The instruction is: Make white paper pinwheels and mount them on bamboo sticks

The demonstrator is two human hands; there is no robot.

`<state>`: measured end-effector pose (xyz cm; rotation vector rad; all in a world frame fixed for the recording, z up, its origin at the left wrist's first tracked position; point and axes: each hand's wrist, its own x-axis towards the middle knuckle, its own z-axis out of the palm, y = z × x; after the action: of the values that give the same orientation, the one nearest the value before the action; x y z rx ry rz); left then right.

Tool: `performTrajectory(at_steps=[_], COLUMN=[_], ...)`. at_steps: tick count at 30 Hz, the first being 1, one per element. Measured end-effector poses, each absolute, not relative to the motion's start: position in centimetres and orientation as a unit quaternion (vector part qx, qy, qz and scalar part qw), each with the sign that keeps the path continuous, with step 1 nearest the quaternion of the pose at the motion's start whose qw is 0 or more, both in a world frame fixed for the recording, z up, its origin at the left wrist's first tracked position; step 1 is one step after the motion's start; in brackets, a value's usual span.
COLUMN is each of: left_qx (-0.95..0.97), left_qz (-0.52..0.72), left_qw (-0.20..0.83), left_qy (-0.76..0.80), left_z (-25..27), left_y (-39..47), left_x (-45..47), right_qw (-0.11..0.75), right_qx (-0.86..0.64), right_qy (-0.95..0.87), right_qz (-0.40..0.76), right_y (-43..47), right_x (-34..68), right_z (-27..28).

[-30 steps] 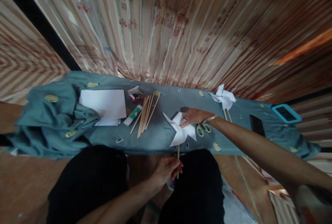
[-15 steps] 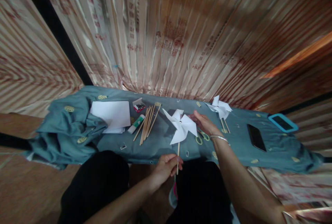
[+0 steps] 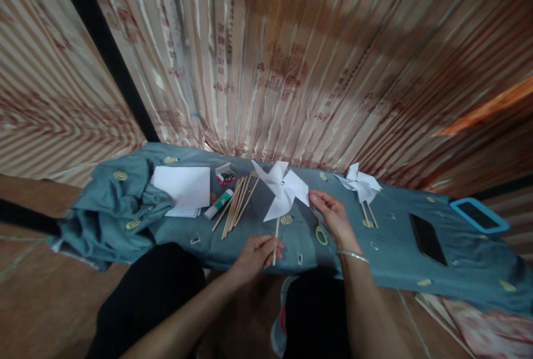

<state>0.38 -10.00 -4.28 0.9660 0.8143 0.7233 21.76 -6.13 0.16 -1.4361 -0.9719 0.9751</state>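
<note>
The left hand (image 3: 257,252) fingers pinched the stick of the paper pinwheel (image 3: 281,188); the right hand (image 3: 333,218) fingers, loosely curled, touched a blade's edge.

White paper pinwheel (image 3: 282,188) on stick, left hand (image 3: 257,252) gripping, right hand (image 3: 332,216) beside.

No legible text or labels anywhere
</note>
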Motion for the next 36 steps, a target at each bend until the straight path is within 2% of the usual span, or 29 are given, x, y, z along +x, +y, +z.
performTrajectory(at_steps=[11,26,36], left_qx=[0.45,0.468,0.472], left_qz=[0.354,0.367,0.364], left_qw=[0.731,0.711,0.715], left_qy=[0.37,0.374,0.365], left_z=[-4.4,-4.3,-3.8], left_y=[-9.2,-8.8,-9.0], left_x=[0.6,-0.1,-0.2], right_qw=[0.555,0.448,0.417], right_qx=[-0.601,-0.573,-0.54], right_qy=[-0.392,-0.49,-0.519], right_qz=[0.421,0.481,0.515], right_y=[-7.4,-8.3,-8.4], right_x=[21.2,17.7,16.1], right_z=[0.3,1.1,1.0])
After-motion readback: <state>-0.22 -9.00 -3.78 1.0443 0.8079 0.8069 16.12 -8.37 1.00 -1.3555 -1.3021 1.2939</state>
